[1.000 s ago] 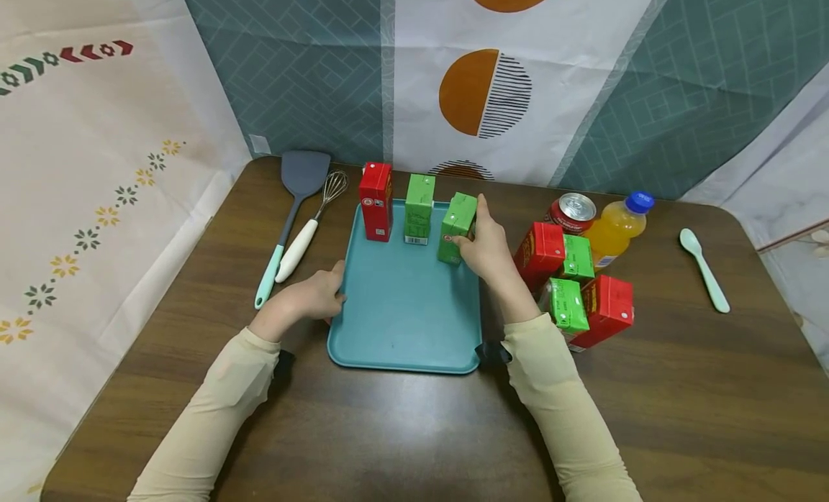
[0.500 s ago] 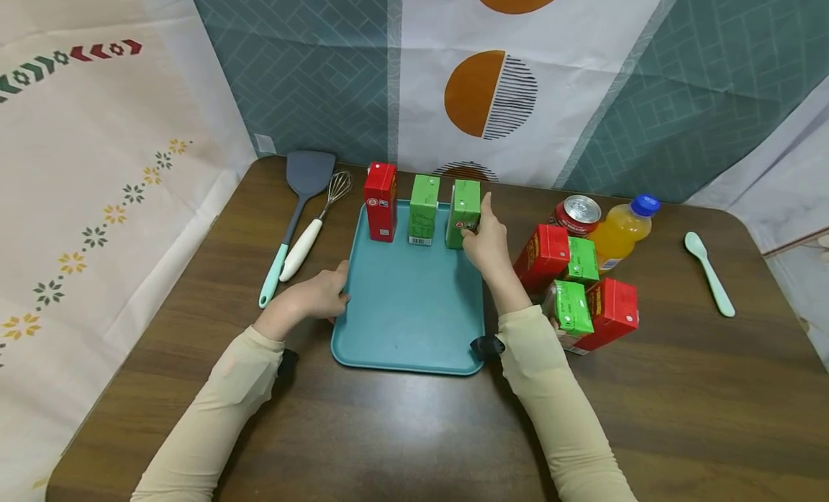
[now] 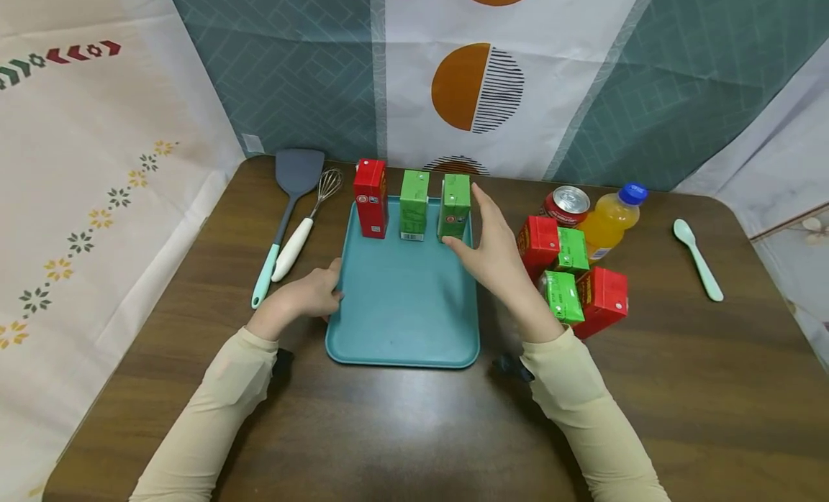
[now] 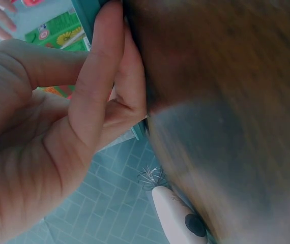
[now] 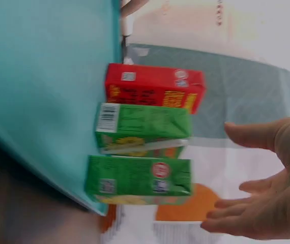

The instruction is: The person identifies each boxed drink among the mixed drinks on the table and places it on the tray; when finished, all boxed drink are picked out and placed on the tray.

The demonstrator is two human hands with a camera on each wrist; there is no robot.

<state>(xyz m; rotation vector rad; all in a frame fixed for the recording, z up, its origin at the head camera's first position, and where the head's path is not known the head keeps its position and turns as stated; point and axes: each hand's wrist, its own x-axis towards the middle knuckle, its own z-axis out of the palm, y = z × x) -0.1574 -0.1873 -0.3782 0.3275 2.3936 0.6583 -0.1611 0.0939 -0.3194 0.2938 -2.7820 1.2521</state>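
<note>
A teal tray (image 3: pixel 408 300) lies on the table, with a red drink carton (image 3: pixel 372 200) and two green ones standing along its far edge. The middle green carton (image 3: pixel 413 206) has a straw on its side, seen in the right wrist view. My right hand (image 3: pixel 497 261) is spread beside the right green carton (image 3: pixel 455 206); the right wrist view shows a gap between the fingers and that carton (image 5: pixel 140 178). On the tray's left rim, my left hand (image 3: pixel 309 295) pinches the edge between thumb and fingers, seen close in the left wrist view (image 4: pixel 84 96).
Right of the tray stand two red cartons (image 3: pixel 604 295), two green cartons (image 3: pixel 565 298), a soda can (image 3: pixel 567 204) and an orange juice bottle (image 3: pixel 609 221). A mint spoon (image 3: pixel 698 260) lies farther right. A spatula (image 3: pixel 285 221) and a whisk (image 3: pixel 295 249) lie on the left.
The right green carton was moved back into line with the others. My right hand has since let go of it and drawn away to the right. My left hand stays at the rim.
</note>
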